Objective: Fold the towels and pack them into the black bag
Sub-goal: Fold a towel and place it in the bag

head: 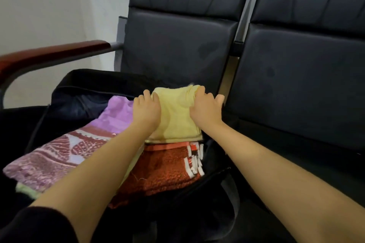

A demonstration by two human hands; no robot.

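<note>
Late stage: purple towel (65,154) and red towel (164,171) folded in black bag (79,92); left hand (146,108) and right hand (205,108), fingers curled, grip yellow towel (177,118) on top.

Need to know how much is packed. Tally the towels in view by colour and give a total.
Yellow towel: 1, gripped on top by the left hand and right hand
Purple patterned towel: 1
Red-orange towel: 1
Pale green towel: 1, only an edge shows under the purple one
Total: 4, all lying in the black bag
</note>
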